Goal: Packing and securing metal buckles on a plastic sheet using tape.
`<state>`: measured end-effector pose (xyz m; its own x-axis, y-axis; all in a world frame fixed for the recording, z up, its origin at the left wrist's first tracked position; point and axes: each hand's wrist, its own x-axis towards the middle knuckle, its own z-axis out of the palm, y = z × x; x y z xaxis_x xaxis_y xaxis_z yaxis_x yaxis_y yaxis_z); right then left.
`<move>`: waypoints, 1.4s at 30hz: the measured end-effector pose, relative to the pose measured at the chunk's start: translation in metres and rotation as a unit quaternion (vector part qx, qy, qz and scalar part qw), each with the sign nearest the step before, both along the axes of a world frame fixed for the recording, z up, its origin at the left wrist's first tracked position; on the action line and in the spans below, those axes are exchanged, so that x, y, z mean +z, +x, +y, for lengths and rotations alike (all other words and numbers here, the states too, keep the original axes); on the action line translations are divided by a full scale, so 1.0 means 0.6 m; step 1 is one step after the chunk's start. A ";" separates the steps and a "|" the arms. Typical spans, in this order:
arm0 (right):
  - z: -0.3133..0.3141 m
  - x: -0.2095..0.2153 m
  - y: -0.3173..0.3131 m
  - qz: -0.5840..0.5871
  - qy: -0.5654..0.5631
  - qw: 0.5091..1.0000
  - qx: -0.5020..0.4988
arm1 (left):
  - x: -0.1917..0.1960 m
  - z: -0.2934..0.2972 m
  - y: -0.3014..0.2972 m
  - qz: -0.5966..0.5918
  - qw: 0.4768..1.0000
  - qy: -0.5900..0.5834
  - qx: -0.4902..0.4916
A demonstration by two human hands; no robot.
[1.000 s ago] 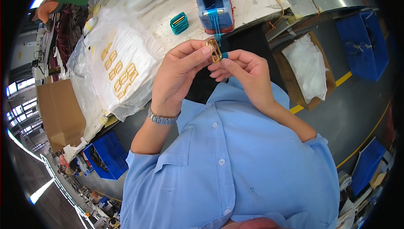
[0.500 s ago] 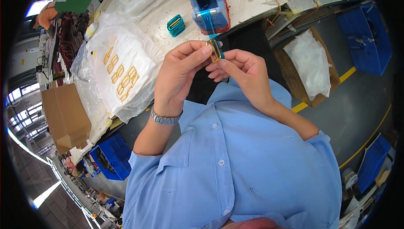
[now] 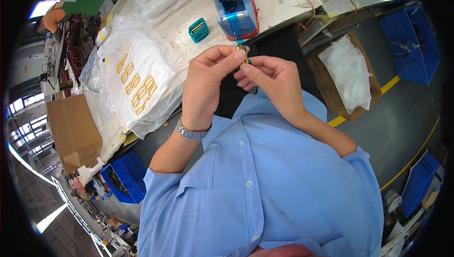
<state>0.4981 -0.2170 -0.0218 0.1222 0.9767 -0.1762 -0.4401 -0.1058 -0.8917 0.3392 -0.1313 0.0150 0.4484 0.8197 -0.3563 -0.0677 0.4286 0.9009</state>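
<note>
Between my two hands, close in front of the tape dispenser (image 3: 246, 21), is a small gold metal buckle (image 3: 242, 52), seen almost edge-on. The thumb and fingers of my left hand (image 3: 208, 78) pinch its upper part. My right hand (image 3: 276, 81) grips its lower end with thumb and forefinger. A strip of blue tape (image 3: 233, 25) runs from the dispenser down to the buckle. Something dark shows below my right fingers; its kind is hidden. On the bench to the left stands a small stack of buckles wrapped in blue-green tape (image 3: 198, 30).
Several gold buckles (image 3: 135, 81) lie in rows on a white padded sheet (image 3: 161, 63) with clear plastic at left. A cardboard box (image 3: 326, 80) with white bags stands right, near blue bins (image 3: 410, 44). Another cardboard box (image 3: 73, 129) is at far left.
The buckle has turned from showing its open frame to nearly edge-on. My left hand has shifted slightly right, closer to my right hand.
</note>
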 end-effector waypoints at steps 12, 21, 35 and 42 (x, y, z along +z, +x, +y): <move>-0.002 -0.003 0.003 0.041 -0.011 0.999 0.002 | -0.021 -0.004 -0.009 0.047 0.993 0.109 0.021; -0.003 0.005 0.003 0.042 -0.016 0.999 0.015 | -0.026 0.007 0.006 0.049 0.996 0.063 -0.048; 0.009 0.035 0.027 -0.212 0.024 0.976 0.051 | -0.031 0.034 -0.010 0.021 0.993 -0.061 -0.096; 0.038 0.033 0.046 -0.339 0.054 0.939 0.037 | -0.024 0.051 -0.012 -0.047 0.979 -0.157 -0.121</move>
